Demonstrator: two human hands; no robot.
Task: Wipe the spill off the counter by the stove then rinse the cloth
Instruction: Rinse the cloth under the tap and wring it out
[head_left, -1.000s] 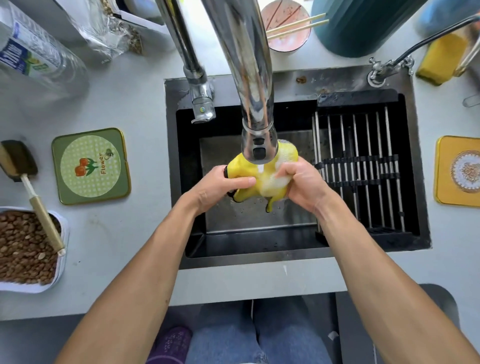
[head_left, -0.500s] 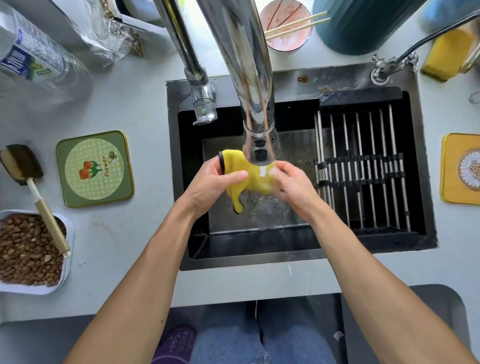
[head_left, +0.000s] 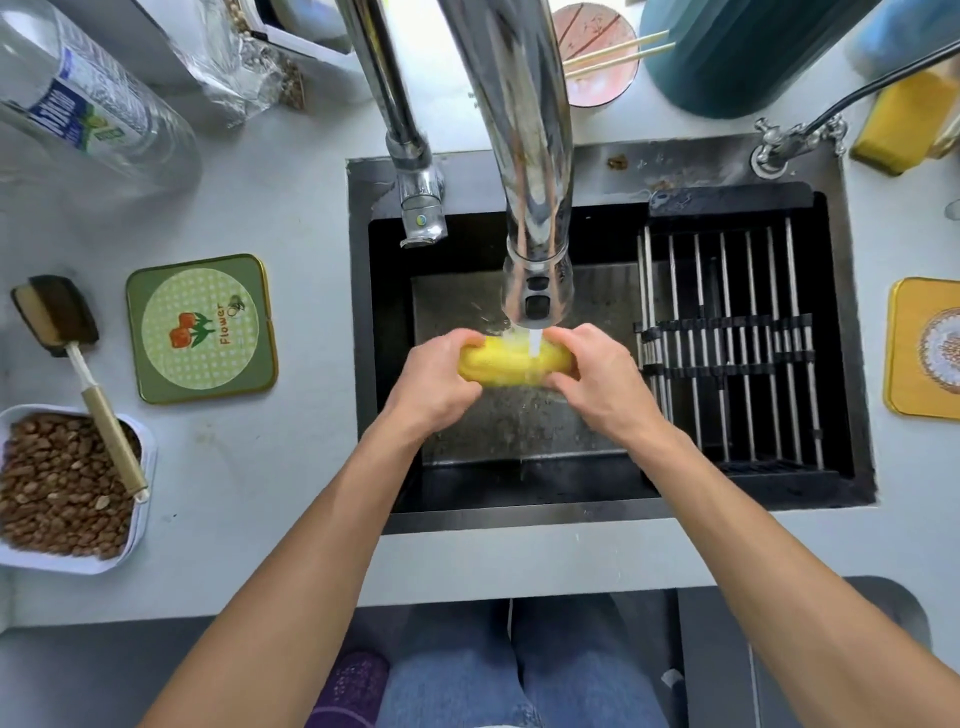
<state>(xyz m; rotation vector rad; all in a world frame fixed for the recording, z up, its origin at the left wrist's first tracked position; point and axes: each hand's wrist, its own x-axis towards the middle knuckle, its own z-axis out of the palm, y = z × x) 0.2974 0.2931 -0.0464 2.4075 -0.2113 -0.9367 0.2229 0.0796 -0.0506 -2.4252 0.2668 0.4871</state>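
A yellow cloth (head_left: 511, 361), bunched into a short roll, sits over the dark sink (head_left: 519, 512) under the chrome tap (head_left: 535, 291). Water runs from the tap onto the middle of the cloth. My left hand (head_left: 434, 382) grips the cloth's left end. My right hand (head_left: 597, 376) grips its right end. Both hands hide the ends of the cloth.
A metal rack (head_left: 727, 343) fills the sink's right part. Left on the counter lie a green coaster (head_left: 200, 330), a brush (head_left: 78, 364) resting on a tray of nuts (head_left: 62, 488), and a water bottle (head_left: 88, 104). A yellow coaster (head_left: 927, 348) and sponge (head_left: 898, 124) are at right.
The cloth hung loose between my hands before; now it is squeezed into a tight roll held level under the stream. Both hands have closed in around it.
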